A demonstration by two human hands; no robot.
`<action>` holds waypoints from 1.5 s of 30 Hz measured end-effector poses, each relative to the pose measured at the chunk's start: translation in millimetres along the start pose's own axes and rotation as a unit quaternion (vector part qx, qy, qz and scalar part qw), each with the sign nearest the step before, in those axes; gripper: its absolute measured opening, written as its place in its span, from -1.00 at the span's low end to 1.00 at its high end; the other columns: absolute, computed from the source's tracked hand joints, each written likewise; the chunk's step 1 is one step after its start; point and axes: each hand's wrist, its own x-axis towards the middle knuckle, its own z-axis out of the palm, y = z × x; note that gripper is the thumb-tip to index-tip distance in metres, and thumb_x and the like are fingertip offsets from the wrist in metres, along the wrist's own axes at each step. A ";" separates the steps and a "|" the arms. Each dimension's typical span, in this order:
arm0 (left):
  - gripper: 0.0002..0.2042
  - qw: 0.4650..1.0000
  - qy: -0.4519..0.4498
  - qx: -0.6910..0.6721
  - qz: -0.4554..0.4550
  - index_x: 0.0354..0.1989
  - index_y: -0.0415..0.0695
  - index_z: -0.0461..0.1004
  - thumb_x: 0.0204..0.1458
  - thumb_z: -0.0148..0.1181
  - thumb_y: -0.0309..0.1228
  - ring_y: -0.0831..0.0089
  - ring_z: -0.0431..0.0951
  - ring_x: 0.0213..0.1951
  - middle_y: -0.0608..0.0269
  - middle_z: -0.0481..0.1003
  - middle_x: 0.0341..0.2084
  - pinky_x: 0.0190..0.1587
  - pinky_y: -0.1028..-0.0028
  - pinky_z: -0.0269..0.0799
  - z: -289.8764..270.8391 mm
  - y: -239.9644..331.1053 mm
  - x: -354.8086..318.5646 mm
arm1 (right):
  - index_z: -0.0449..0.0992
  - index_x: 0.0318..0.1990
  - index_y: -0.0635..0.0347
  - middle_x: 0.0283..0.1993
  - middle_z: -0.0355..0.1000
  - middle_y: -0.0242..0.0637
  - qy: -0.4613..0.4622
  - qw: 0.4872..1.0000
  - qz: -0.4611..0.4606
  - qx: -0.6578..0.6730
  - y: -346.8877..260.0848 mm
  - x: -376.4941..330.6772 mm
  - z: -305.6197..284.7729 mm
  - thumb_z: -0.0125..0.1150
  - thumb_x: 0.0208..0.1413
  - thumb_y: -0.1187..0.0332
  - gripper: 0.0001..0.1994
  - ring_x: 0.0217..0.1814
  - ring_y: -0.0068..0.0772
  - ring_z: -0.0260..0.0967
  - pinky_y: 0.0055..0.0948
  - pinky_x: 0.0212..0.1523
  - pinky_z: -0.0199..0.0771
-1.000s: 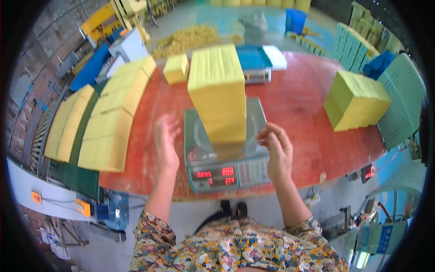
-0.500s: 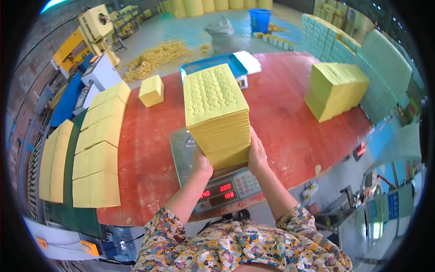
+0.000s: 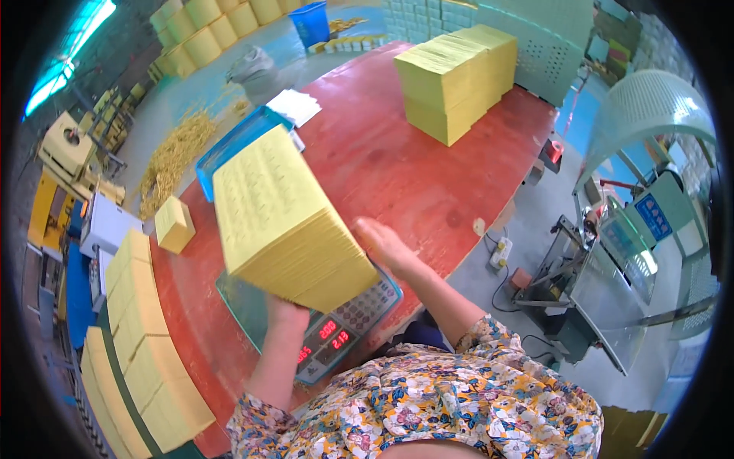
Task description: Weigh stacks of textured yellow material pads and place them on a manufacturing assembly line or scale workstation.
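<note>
A tall stack of yellow paper sheets (image 3: 306,268) with embossed marks on top is tilted above a digital counter scale (image 3: 336,336). My left hand (image 3: 286,312) supports its lower near left edge, with the fingers hidden beneath the stack. My right hand (image 3: 386,246) lies against its right side, fingers together and fairly straight. The scale's keypad and lit red display show in front of the stack, while most of its weighing plate is covered.
Two joined yellow stacks (image 3: 451,84) stand at the far right of the red table (image 3: 382,161). A small yellow block (image 3: 174,225) and rows of yellow stacks (image 3: 149,336) are on the left. A blue tray (image 3: 222,153) lies behind the held stack; machinery (image 3: 612,268) stands right.
The view has turned rightward. The yellow paper stack has gone from upright to tilted between my hands, and the scale's display reads differently.
</note>
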 end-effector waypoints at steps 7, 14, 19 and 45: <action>-0.49 0.999 -0.008 -0.031 0.030 0.27 -0.05 0.24 0.26 -0.10 0.00 0.24 0.40 0.16 0.16 0.37 0.14 0.18 0.15 0.39 60.1 -39.4 14.2 | 0.43 0.13 0.25 0.05 0.46 -0.26 -0.023 0.971 0.080 0.222 -25.2 2.3 -37.5 -0.18 0.38 0.02 -0.51 0.04 -0.52 0.36 -0.44 0.03 0.36; -0.49 0.997 0.071 -0.027 0.028 0.28 0.00 0.22 0.26 -0.09 0.01 0.25 0.39 0.17 0.20 0.37 0.15 0.21 0.14 0.36 135.7 -109.5 82.4 | 0.35 0.20 0.30 0.13 0.40 -0.21 -0.048 0.978 0.082 0.188 -15.7 72.1 -153.6 -0.10 0.34 -0.01 -0.46 0.16 -0.44 0.30 -0.42 0.17 0.26; -0.51 0.996 0.055 -0.070 -0.010 0.27 0.00 0.22 0.26 -0.08 -0.02 0.27 0.39 0.17 0.21 0.37 0.15 0.20 0.16 0.37 179.5 -153.8 123.6 | 0.34 0.23 0.30 0.18 0.38 -0.20 -0.073 0.985 0.092 0.128 16.8 128.0 -222.7 -0.09 0.34 0.01 -0.46 0.18 -0.42 0.29 -0.41 0.20 0.25; -0.31 0.956 -0.083 0.262 -0.105 0.32 -0.05 0.16 0.15 0.05 0.13 0.21 0.41 0.14 0.16 0.38 0.15 0.08 -0.08 0.38 278.8 -54.4 175.5 | 0.55 -0.16 0.29 -0.25 0.53 -0.06 -0.056 0.994 -0.054 -0.078 12.6 55.1 -240.4 0.21 0.13 0.34 -0.79 -0.21 -0.27 0.52 -0.33 -0.17 0.49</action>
